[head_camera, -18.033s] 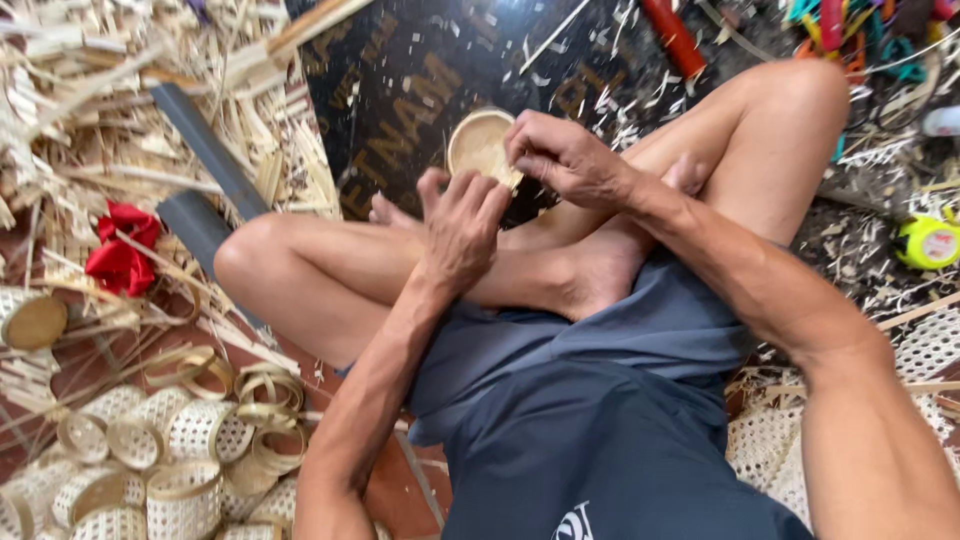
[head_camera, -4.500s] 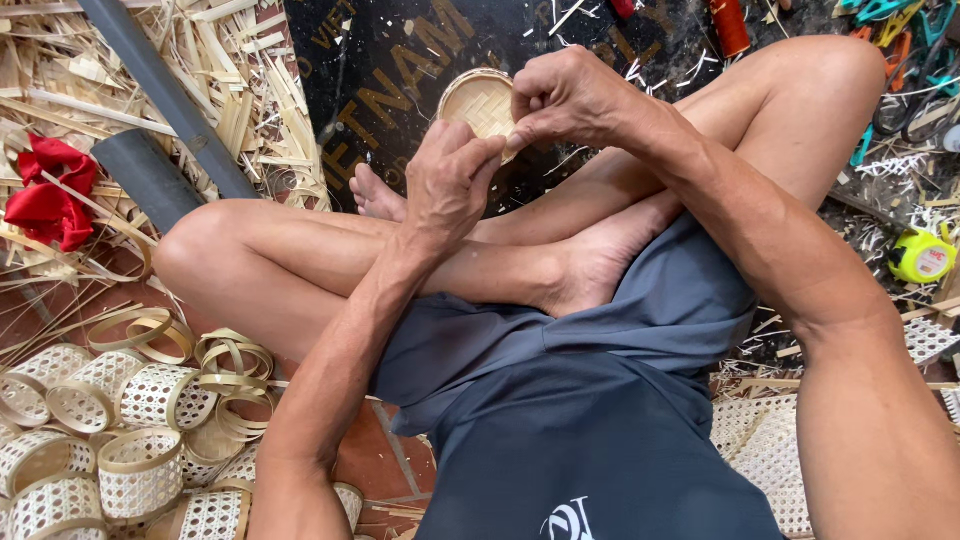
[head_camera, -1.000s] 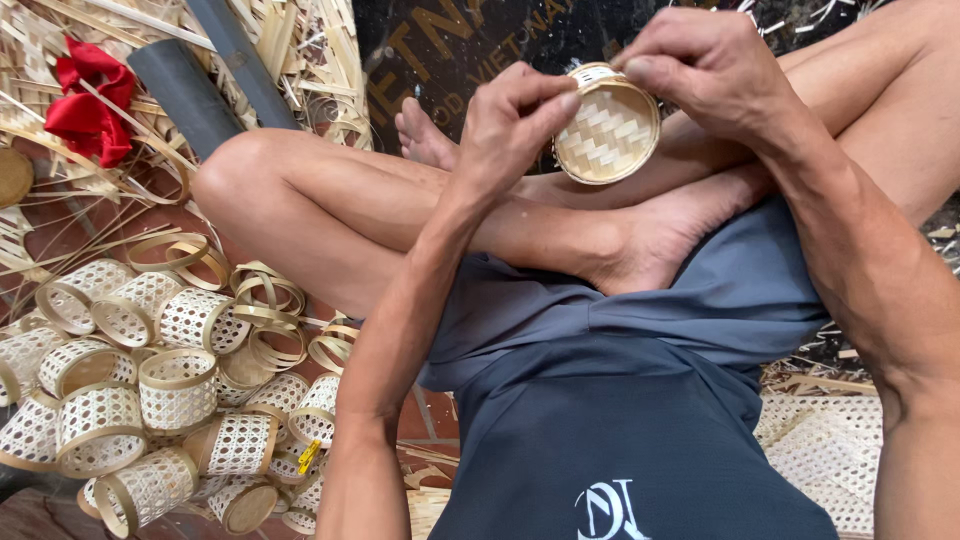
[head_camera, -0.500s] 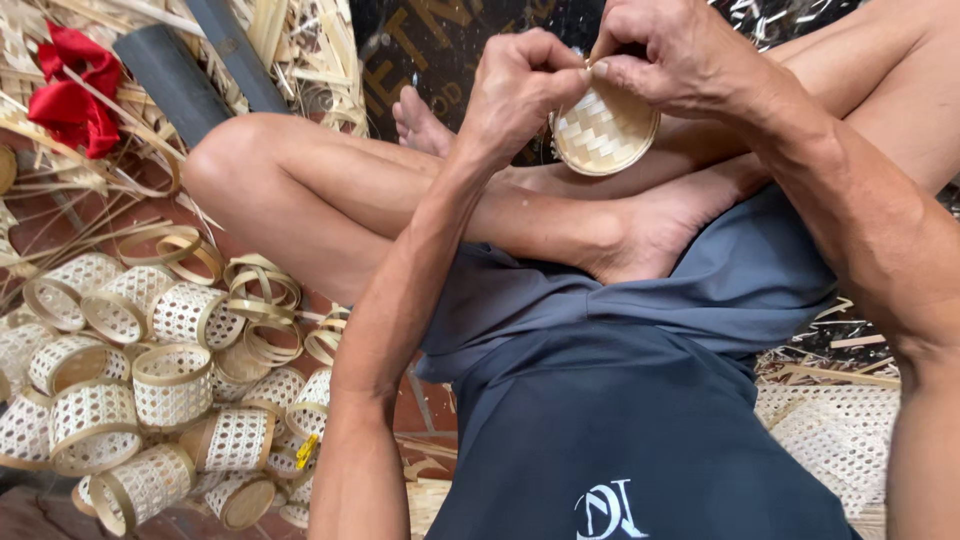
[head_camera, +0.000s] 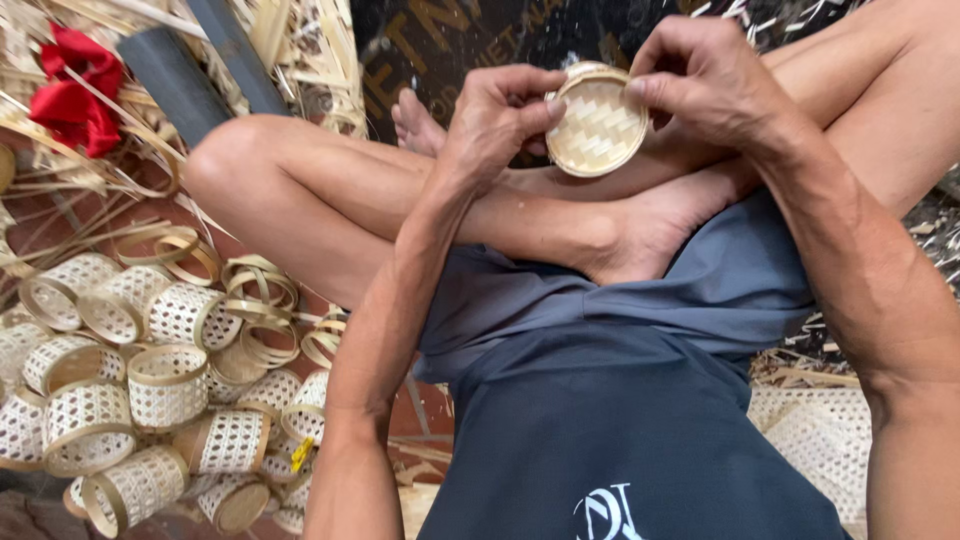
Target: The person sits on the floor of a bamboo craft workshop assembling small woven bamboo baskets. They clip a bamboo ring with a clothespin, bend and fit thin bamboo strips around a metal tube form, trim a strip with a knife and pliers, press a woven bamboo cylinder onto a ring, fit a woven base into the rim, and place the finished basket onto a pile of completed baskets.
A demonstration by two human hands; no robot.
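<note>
**Small woven basket, rim work in hand**

I sit cross-legged on the floor and hold a small round woven basket (head_camera: pixel 598 122) up over my crossed ankles. My left hand (head_camera: pixel 495 115) pinches its left edge, thumb tip against the rim and the fingers curled behind. My right hand (head_camera: pixel 705 85) grips the upper right edge, fingertips pressed on the rim. Both hands are closed on the basket; neither is free.

State of the piece, as I judge it: the herringbone base faces me and looks fully woven, tight, with no gaps. A rim band runs round it and seems seated along most of the circle. What is left is likely the close of the rim at the top, where my fingers meet, but that is only a reading of the grip.

To my left lies a heap of open-weave cylinders (head_camera: pixel 130 380) with banded edges, and loose bamboo hoops (head_camera: pixel 255 300) beside them. The cylinders show no woven bottoms from here, so I take them as unfinished parts.

Hard to make out: the top of the rim is covered by my fingers, so I cannot tell if the band's ends are joined. The basket's depth and inner side are turned away. More woven sheet (head_camera: pixel 820 440) at my right is cut off by my arm. A red cloth (head_camera: pixel 75 85) lies among bamboo strips (head_camera: pixel 300 60) at far left.
</note>
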